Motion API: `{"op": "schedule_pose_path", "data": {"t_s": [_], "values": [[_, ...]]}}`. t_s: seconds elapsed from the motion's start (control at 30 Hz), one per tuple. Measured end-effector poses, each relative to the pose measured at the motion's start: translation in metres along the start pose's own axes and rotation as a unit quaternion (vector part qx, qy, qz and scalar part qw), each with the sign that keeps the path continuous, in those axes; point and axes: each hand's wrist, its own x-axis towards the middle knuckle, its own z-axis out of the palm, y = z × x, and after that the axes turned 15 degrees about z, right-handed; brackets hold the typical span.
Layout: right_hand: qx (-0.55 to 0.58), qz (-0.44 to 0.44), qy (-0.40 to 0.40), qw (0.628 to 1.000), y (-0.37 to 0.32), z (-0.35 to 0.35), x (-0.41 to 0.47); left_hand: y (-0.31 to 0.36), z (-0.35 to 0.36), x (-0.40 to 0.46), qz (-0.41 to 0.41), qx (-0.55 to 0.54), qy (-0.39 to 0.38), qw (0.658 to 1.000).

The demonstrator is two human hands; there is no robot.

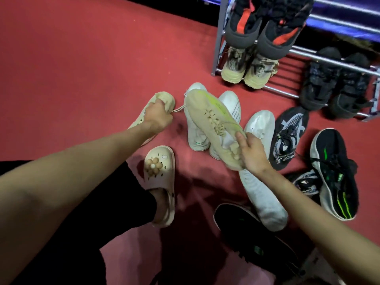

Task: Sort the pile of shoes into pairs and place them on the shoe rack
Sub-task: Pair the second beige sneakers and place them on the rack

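Note:
My right hand (pixel 253 154) grips the heel end of a beige knit sneaker with a yellow-green stripe (pixel 211 118) and holds it tilted above the pile. My left hand (pixel 158 117) is closed on a matching beige sneaker (pixel 164 97) to the left, whose lace trails toward the first. Beneath the lifted sneaker lie several white sneakers (pixel 260 125). The metal shoe rack (pixel 281 90) stands at the upper right. It holds a beige pair (pixel 243 69), a black-and-red pair (pixel 267 29) and a black pair (pixel 337 87).
On the red carpet to the right lie a grey-black knit shoe (pixel 290 134), a black shoe with green stripes (pixel 335 175) and another dark shoe (pixel 249 233) at the bottom. A foot in a cream clog (pixel 161 177) rests near the pile. A second clog (pixel 136 121) shows under my left forearm.

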Motion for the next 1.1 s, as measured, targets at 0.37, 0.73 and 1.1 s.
{"op": "schedule_pose_path", "data": {"t_s": [0.37,0.73,1.1], "values": [[0.094,0.044,0.023,0.994,-0.021,0.05,0.044,-0.075,0.045,0.059,-0.075,0.083,-0.015,0.994],[0.135,0.073,0.053,0.987,-0.002,0.029,0.038,-0.068,0.036,0.067,0.06,0.172,0.062,0.981],[0.19,0.105,0.141,0.966,0.026,-0.056,-0.005,0.051,-0.009,0.034,0.383,0.234,-0.037,0.893]]}}
